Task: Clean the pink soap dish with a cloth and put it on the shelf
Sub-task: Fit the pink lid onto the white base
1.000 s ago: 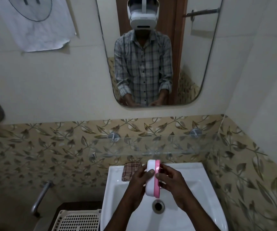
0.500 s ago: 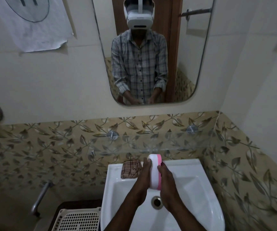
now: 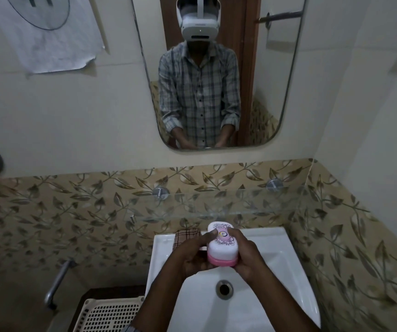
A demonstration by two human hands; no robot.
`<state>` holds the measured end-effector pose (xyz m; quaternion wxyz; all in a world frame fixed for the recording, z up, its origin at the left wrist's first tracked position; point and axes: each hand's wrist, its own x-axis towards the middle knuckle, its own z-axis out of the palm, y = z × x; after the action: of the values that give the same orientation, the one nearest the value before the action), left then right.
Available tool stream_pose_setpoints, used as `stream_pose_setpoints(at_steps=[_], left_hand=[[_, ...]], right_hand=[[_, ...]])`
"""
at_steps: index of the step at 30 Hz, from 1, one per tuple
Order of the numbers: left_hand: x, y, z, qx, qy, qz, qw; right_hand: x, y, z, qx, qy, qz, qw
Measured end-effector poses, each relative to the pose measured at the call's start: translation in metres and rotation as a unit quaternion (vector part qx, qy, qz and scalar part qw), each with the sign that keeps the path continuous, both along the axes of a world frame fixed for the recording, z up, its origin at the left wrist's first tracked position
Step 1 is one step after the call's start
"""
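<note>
The pink soap dish [image 3: 221, 248] has a white patterned lid and a pink base. It is held level over the white sink [image 3: 286, 267], lid up. My left hand [image 3: 192, 254] grips its left side with the thumb on the lid. My right hand [image 3: 246, 252] wraps its right side. A checked brown cloth [image 3: 186, 236] lies on the sink's back left rim, just beyond my left hand. The glass shelf [image 3: 252, 202] runs along the tiled wall above the sink.
A mirror [image 3: 269, 92] on the wall reflects a person in a checked shirt. The sink drain [image 3: 224, 289] sits below my hands. A white plastic basket [image 3: 106, 315] stands at lower left, beside a metal pipe [image 3: 56, 283]. The right wall is close.
The soap dish stood on edge between my hands; now it is turned flat with the lid facing up. My hands stayed over the sink.
</note>
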<state>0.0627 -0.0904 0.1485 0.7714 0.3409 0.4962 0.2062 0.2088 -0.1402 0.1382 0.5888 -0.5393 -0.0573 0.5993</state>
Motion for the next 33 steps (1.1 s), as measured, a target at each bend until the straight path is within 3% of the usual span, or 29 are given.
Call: stream_pose_setpoints(at_steps=[7, 16, 21, 24, 28, 31, 33], left_hand=[[0.007, -0.005, 0.005, 0.014, 0.036, 0.019, 0.999], [-0.003, 0.000, 0.002, 0.021, 0.017, 0.088, 0.996], [0.001, 0.000, 0.012, 0.060, 0.019, 0.169, 0.984], [0.007, -0.011, 0.011, 0.088, 0.015, 0.215, 0.973], [0.015, -0.028, 0.012, 0.145, 0.084, 0.239, 0.956], [0.020, -0.016, 0.030, 0.281, 0.185, 0.224, 0.915], [0.030, 0.001, 0.054, 0.344, 0.209, 0.223, 0.888]], right_hand=[[0.004, -0.003, 0.003, -0.019, -0.130, 0.069, 0.989], [0.020, -0.009, 0.002, 0.039, -0.148, 0.171, 0.973], [0.014, -0.016, 0.001, 0.016, -0.332, 0.076, 0.940], [0.009, -0.025, -0.001, 0.011, -0.310, 0.022, 0.950], [0.012, -0.027, 0.012, 0.013, -0.421, -0.049, 0.906], [0.019, -0.014, 0.043, 0.072, -0.509, -0.062, 0.855], [0.026, 0.004, 0.063, 0.106, -0.564, -0.045, 0.818]])
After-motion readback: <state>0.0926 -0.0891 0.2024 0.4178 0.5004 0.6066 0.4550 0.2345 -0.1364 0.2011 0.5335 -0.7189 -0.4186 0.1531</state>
